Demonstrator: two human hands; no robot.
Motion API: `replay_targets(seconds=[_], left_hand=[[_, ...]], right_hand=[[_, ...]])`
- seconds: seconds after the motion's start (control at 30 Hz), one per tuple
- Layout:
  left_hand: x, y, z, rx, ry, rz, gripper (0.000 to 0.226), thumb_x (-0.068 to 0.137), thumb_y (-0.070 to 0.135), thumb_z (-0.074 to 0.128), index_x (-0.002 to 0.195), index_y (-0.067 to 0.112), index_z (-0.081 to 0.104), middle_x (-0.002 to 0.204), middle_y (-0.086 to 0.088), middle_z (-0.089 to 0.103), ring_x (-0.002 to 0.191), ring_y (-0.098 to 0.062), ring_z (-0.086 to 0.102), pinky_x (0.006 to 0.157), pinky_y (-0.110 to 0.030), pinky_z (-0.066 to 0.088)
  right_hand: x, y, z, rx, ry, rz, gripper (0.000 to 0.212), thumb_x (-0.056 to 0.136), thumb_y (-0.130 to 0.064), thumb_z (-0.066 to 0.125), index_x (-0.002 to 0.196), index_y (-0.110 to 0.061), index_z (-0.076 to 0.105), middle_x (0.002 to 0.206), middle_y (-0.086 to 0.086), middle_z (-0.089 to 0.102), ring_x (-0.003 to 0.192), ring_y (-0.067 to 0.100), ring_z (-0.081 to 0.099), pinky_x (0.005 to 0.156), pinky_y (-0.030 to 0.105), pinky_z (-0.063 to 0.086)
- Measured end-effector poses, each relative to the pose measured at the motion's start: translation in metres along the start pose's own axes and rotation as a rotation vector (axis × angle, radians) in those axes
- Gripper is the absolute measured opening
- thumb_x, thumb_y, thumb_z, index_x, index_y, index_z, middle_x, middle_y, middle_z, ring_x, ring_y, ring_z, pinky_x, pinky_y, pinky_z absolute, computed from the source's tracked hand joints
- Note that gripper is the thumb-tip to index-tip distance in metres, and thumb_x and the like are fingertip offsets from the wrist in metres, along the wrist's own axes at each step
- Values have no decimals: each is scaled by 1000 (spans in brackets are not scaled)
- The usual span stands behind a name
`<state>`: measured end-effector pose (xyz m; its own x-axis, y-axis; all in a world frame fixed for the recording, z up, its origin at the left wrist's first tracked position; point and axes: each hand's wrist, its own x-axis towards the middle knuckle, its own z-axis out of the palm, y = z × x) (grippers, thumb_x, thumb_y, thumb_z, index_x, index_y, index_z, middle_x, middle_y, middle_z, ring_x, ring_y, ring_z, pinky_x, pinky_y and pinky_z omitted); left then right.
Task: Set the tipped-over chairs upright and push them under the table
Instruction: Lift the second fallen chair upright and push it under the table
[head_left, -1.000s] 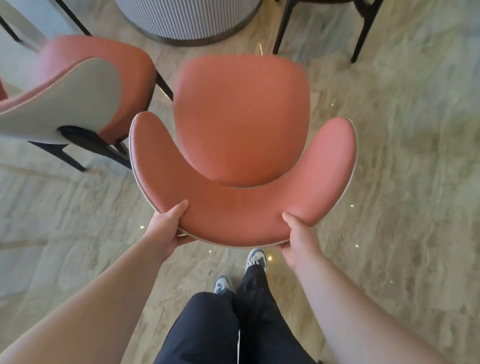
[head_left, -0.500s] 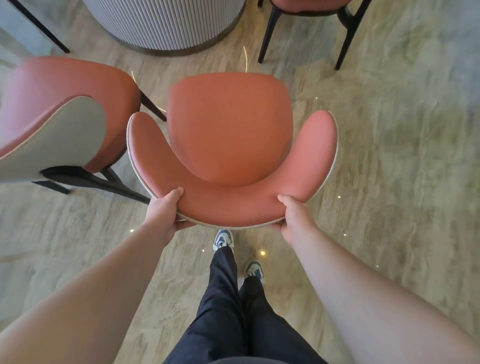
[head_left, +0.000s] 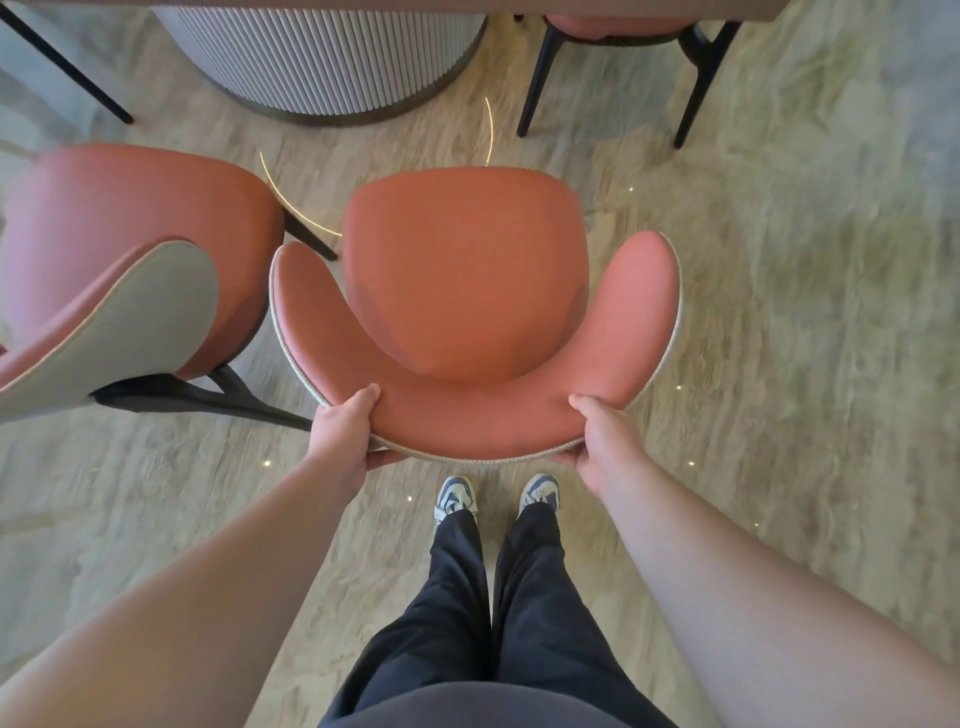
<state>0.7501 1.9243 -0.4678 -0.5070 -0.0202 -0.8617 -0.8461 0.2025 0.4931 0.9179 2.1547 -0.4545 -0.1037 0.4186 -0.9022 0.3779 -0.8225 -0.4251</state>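
An orange-red upholstered chair (head_left: 462, 280) with a curved wraparound backrest stands upright right in front of me, its seat facing the table's ribbed round base (head_left: 322, 57). My left hand (head_left: 345, 428) grips the left side of the backrest's rear curve. My right hand (head_left: 605, 439) grips the right side. A second chair of the same kind (head_left: 130, 249) stands upright to the left, its grey backrest shell towards me, close beside the first one's left arm. The edge of the tabletop (head_left: 467, 4) runs along the top of the view.
A third chair (head_left: 618, 31) sits at the top right, tucked under the table, only its black legs and seat edge showing. A thin black leg (head_left: 67, 67) crosses the top left. My feet stand just behind the held chair. Marble-patterned floor lies open to the right.
The chair has moved forward towards the table's base with both hands on its backrest, and I have stepped after it. More of the base and of the far chair shows.
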Motion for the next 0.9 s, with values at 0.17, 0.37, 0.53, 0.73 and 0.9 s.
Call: replay_targets(seconds=[0.17, 0.37, 0.53, 0.73, 0.9], left_hand=[[-1, 1, 0, 0, 5, -19, 39, 94, 30, 71, 126, 15, 57, 117, -10, 71, 95, -29, 75, 59, -45, 64], [-4, 9, 1, 31, -1, -63, 30, 92, 35, 75, 113, 19, 61, 114, -10, 73, 92, -30, 77, 58, -45, 64], [-14, 21, 3, 48, 9, -112, 42, 88, 46, 81, 109, 16, 60, 113, -9, 71, 96, -30, 76, 63, -48, 66], [-33, 21, -4, 493, 269, 383, 78, 90, 46, 69, 154, 20, 34, 153, -10, 48, 139, -34, 51, 110, -50, 46], [-51, 2, 8, 1181, -13, 1029, 53, 100, 23, 55, 150, 9, 47, 167, -17, 36, 161, -35, 13, 129, -55, 9]], right_hand=[[0, -2, 1, -23, -6, 25, 16, 93, -17, 68, 109, -20, 66, 122, 9, 70, 103, 30, 69, 76, 61, 62], [-11, -13, 1, -58, -42, 86, 35, 91, -31, 74, 123, -21, 63, 123, 8, 68, 104, 32, 69, 70, 54, 64], [-22, -15, -6, -27, -82, 56, 50, 93, -45, 70, 132, -18, 55, 121, 5, 67, 111, 27, 66, 87, 48, 61], [-52, -5, -16, -527, 191, -510, 66, 96, -34, 51, 156, -13, 33, 161, 8, 41, 145, 28, 42, 118, 49, 34], [-60, 9, -13, -1093, -52, -1067, 51, 100, -16, 51, 150, -8, 46, 163, 11, 37, 155, 26, 23, 127, 43, 15]])
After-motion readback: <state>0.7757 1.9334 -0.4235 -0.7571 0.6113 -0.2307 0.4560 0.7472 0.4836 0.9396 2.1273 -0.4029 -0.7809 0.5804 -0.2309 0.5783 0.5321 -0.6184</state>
